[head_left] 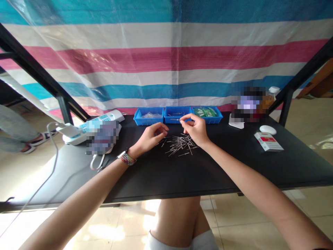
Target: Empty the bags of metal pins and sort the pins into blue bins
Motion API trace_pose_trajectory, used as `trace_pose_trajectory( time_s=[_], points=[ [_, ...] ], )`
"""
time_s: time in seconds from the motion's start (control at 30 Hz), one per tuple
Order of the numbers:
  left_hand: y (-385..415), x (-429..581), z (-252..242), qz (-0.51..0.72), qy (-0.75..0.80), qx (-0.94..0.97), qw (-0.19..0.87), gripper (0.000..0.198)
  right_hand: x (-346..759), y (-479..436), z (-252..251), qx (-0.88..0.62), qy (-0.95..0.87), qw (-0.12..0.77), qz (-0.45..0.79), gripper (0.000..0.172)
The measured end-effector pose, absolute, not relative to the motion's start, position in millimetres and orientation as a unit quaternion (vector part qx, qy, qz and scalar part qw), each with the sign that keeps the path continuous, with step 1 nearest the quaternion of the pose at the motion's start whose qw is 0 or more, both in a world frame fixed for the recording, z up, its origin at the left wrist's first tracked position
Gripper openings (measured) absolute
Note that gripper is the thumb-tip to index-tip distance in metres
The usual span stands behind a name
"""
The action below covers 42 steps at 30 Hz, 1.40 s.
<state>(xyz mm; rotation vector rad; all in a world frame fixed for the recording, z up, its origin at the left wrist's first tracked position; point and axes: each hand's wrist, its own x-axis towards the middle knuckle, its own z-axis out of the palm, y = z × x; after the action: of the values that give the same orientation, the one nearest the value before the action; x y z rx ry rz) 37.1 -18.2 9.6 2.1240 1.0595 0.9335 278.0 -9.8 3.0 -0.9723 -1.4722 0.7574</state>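
Note:
My right hand [196,130] pinches a thin metal pop rivet [175,119] between thumb and fingertips, its length pointing left in front of the middle blue bin [170,121]. My left hand [151,137] hovers over the table with fingers curled and thumb close to the fingertips; whatever they may hold is hidden. Between and below both hands lies a loose pile of rivets [179,144] on the black table [166,177]. The middle bin has a few rivets in it. Clear plastic bags [151,115] fill the left bin, and green-and-white packets [205,111] the right one.
On the left lie a power strip [114,117], a blurred phone-like device [104,137] and a white cable [53,166]. To the right are a red-and-white box [269,141], a white rounded object [267,130] and a bottle [273,93]. A striped sheet [166,59] hangs behind.

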Motion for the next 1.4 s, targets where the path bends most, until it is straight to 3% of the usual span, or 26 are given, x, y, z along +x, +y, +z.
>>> trace_pose_trajectory(
  time_s=[0.17, 0.27, 0.47, 0.7, 0.83, 1.13, 1.4],
  points=[
    [-11.7, 30.2, 1.6, 0.272, 0.405, 0.852, 0.19, 0.021, 298.6, 16.0, 6.8, -0.451, -0.68, 0.559, 0.147, 0.024],
    [-9.6, 29.4, -1.4, 0.249, 0.407, 0.862, 0.172, 0.019, 306.4, 17.7, 4.4, -0.467, -0.671, 0.567, 0.101, 0.026],
    [-7.8, 30.8, -2.9, 0.239, 0.393, 0.871, 0.17, 0.011, 302.8, 4.9, 1.6, -0.452, -0.683, 0.565, 0.104, 0.024],
    [-8.2, 33.1, -2.1, 0.313, 0.404, 0.837, 0.197, 0.026, 284.3, -21.7, 0.1, -0.38, -0.767, 0.5, 0.135, 0.023],
    [-9.8, 33.6, 1.4, 0.347, 0.398, 0.815, 0.239, 0.016, 275.6, -31.6, -2.7, -0.368, -0.787, 0.467, 0.163, 0.022],
    [-6.2, 24.8, -6.2, 0.227, 0.387, 0.873, 0.19, 0.021, 275.5, -33.3, -6.0, -0.377, -0.797, 0.45, 0.142, 0.023],
    [-6.0, 26.0, -5.7, 0.24, 0.383, 0.87, 0.199, 0.02, 274.9, -34.6, -7.3, -0.381, -0.796, 0.445, 0.152, 0.023]
  ],
)
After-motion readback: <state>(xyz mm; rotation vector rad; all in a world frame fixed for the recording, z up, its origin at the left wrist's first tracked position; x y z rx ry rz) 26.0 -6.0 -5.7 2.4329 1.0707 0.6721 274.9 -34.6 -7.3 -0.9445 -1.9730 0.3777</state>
